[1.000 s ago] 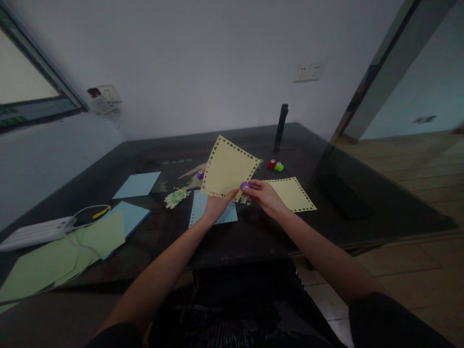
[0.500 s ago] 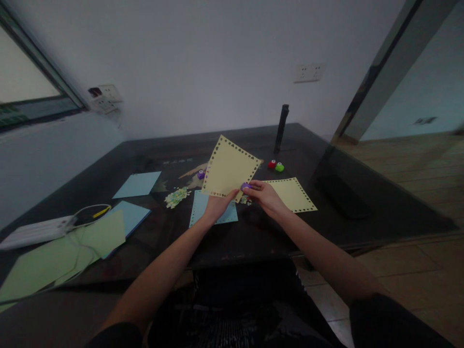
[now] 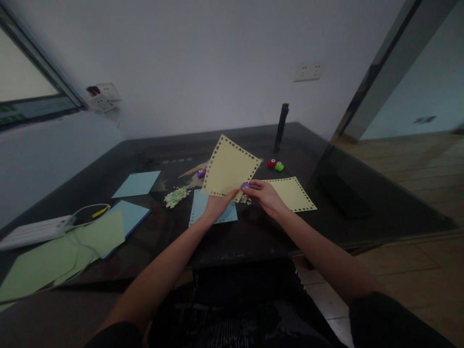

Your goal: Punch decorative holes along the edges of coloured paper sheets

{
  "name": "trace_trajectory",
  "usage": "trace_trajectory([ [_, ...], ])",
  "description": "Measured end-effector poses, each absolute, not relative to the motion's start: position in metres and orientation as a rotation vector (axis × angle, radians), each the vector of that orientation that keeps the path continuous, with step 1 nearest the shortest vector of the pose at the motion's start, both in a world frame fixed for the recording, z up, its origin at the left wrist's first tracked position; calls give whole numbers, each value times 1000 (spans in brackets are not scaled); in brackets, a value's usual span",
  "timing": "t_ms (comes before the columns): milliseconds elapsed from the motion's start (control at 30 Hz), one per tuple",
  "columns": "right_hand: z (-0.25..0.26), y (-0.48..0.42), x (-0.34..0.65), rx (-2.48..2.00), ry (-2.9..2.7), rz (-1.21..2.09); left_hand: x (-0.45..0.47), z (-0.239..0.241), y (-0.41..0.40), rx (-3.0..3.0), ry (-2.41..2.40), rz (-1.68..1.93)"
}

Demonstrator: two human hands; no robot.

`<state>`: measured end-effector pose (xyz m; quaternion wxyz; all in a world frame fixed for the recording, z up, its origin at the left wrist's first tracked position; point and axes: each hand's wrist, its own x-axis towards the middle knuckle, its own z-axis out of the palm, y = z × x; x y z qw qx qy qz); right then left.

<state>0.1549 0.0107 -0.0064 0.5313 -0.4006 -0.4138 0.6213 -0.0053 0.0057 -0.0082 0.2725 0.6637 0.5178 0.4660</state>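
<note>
My left hand (image 3: 218, 205) is closed on the lower edge of a yellow sheet of paper (image 3: 231, 166), which is tilted up above the table. Small punched holes run along the sheet's borders. In my right hand (image 3: 266, 195) is a small purple craft punch (image 3: 245, 185), pinched between thumb and fingers at the sheet's lower right edge. Below lies a light blue sheet with punched edges (image 3: 197, 208), partly covered by my left hand. Beside my right hand rests another yellow punched sheet (image 3: 293, 193). Little paper cutouts (image 3: 245, 199) lie under the held sheet's corner.
A heap of paper cutouts (image 3: 176, 196) lies left of centre. Red (image 3: 271, 164) and green punches (image 3: 279, 166) sit behind my right hand, and another purple punch (image 3: 200, 173) behind the sheet. Plain blue paper (image 3: 137, 184), green sheets (image 3: 68, 246) and a corded power strip (image 3: 36, 232) occupy the left.
My hands, the yellow sheet and the purple punch stay in nearly the same place. Only a very slight shift of the whole view shows.
</note>
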Motion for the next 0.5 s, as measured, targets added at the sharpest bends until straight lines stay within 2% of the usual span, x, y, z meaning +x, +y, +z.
trace_trajectory([
  [500,-9,12,156,-934,-1050,1444,-7,-11,7,1813,1363,1237],
])
